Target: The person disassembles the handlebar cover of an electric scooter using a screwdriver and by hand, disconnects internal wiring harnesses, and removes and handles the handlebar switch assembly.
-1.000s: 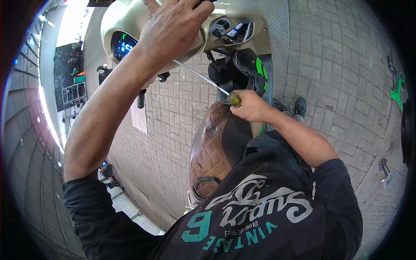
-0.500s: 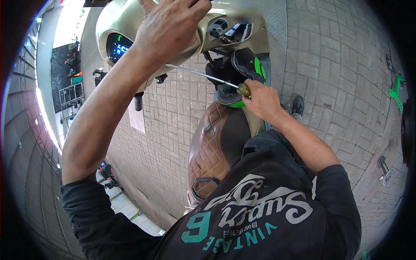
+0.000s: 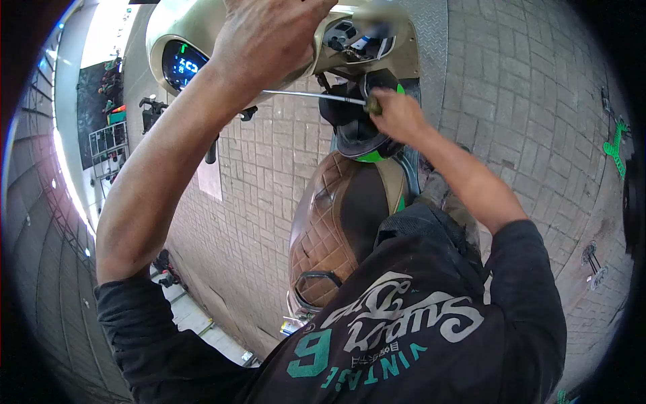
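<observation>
My right hand [image 3: 398,116] is closed round the green-yellow handle of a long screwdriver [image 3: 316,95]. Its metal shaft runs left to the lower edge of the scooter's gold front cover [image 3: 195,20], by my left wrist; the tip cannot be made out. My left hand [image 3: 272,34] lies over that cover at the top edge, its fingertips cut off or hidden. Left of my wrist glows the blue digital display [image 3: 183,64]. Below my right hand, a black and green helmet [image 3: 360,138] sits in front of the quilted brown seat [image 3: 323,229].
An open compartment [image 3: 356,44] with small items lies in the scooter's front. A brake lever and grip [image 3: 212,149] stick out below my left forearm. Brick paving [image 3: 511,101] surrounds the scooter. A metal rack [image 3: 108,145] stands at far left, a green coiled hose [image 3: 614,148] at far right.
My right hand has risen with the screwdriver, whose shaft now lies nearly level instead of slanting. The helmet shows more beneath it. My left hand has stayed almost in place.
</observation>
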`<state>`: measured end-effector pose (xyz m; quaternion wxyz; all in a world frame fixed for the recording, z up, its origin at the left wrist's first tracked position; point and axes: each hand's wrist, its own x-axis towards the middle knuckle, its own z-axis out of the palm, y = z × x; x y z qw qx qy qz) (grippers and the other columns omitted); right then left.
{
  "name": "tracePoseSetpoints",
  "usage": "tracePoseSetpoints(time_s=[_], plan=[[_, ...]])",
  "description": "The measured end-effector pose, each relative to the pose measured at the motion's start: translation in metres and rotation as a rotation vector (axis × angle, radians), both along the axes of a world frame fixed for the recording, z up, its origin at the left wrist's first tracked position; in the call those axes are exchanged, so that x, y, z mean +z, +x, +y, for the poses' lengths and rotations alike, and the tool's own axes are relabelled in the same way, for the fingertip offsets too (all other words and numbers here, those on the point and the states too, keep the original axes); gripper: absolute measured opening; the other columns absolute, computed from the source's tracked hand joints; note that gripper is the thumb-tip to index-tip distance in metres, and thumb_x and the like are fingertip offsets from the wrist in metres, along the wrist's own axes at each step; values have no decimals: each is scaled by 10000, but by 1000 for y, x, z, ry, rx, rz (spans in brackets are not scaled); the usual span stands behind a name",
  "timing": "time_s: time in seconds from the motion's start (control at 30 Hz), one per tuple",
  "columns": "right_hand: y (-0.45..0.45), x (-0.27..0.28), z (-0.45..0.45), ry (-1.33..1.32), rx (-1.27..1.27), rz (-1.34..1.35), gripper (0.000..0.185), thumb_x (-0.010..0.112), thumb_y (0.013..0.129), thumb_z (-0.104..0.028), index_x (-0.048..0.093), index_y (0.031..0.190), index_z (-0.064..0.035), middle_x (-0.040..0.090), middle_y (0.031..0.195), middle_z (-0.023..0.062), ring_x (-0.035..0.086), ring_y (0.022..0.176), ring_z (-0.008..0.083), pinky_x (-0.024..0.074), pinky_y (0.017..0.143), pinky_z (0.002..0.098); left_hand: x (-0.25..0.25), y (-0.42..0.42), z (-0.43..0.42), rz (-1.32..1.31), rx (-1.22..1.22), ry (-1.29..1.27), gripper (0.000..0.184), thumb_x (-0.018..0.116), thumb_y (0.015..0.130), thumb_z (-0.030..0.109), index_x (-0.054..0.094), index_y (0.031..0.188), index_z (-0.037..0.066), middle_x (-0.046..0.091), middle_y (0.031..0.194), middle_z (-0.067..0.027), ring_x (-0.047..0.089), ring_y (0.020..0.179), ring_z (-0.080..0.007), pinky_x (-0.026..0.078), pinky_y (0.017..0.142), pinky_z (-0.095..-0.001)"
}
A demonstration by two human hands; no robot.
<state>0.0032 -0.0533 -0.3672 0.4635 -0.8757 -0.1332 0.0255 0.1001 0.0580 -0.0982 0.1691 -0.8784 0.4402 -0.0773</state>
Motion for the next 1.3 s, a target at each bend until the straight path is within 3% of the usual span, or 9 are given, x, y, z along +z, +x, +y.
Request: tracePoseSetpoints(time_s=[0.27, 0.43, 0.47, 0.57, 0.7, 0.83, 0.97, 1.17, 1.3], plan=[[75, 9, 38, -89, 45, -356, 371, 695, 764, -256, 580, 1074, -87, 647, 946, 153, 635, 892, 369, 515, 762, 458, 43, -15, 11, 166, 162, -87, 300, 747, 755, 245, 621, 958, 63, 488, 875, -86, 575, 819, -259, 373, 721, -665], [18, 12, 31, -3, 2, -122, 303, 688, 756, -220, 603, 1011, -79, 635, 920, 156, 625, 877, 379, 506, 734, 467, 56, -20, 16, -27, -21, 26, 334, 729, 787, 282, 606, 1022, 80, 467, 866, -83, 563, 787, -260, 376, 787, -666], [4, 11, 31, -13, 13, -85, 283, 683, 758, -213, 605, 993, -76, 636, 921, 157, 623, 874, 384, 503, 730, 471, 47, -8, 24, -267, -73, 61, 210, 662, 871, 208, 636, 1008, 50, 554, 844, -81, 578, 728, -202, 457, 788, -553], [-30, 15, 8, -3, -31, -18, 207, 643, 773, -209, 600, 910, -59, 646, 901, 149, 625, 870, 378, 502, 741, 471, 45, 9, 50, -307, -67, 91, 423, 615, 838, 82, 538, 1232, 214, 529, 1007, -47, 585, 982, -212, 357, 951, -592], [-59, -5, -65, -63, -158, 235, 238, 640, 777, -216, 607, 955, -63, 642, 938, 178, 599, 914, 403, 483, 754, 479, 32, -4, 60, -461, 19, -198, 701, 622, 750, 37, 413, 1389, 234, 447, 1265, -150, 491, 1128, -306, 373, 966, -503], [-85, -20, -137, -138, -317, 324, 229, 651, 764, -202, 617, 934, -52, 640, 960, 199, 601, 929, 406, 482, 748, 471, -1, -16, 48, -452, 427, -731, 705, 618, 675, 44, 431, 1351, 118, 396, 1365, -235, 379, 1270, -445, 254, 1077, -580], [-99, -36, -185, -251, -407, 260, 245, 661, 772, -216, 610, 918, -27, 636, 865, 242, 602, 843, 452, 466, 704, 521, -15, -18, 33, -659, 516, -868, 689, 553, 659, -1, 484, 1333, 122, 487, 1353, -156, 420, 1288, -393, 241, 1096, -580], [-97, -26, -232, -301, -318, 256, 229, 645, 762, -218, 612, 878, -23, 636, 843, 246, 599, 840, 461, 472, 710, 515, -44, -36, 16, -670, 632, -833, 764, 572, 635, 34, 441, 1386, 71, 425, 1439, -149, 355, 1364, -354, 185, 1093, -623], [-74, -8, -245, -314, -244, 235, 229, 655, 757, -209, 615, 887, -25, 639, 837, 245, 601, 827, 463, 478, 697, 501, -75, -33, -15, -789, 710, -782, 563, 547, 837, 98, 425, 1386, 93, 404, 1423, -188, 359, 1329, -399, 195, 1064, -660]])
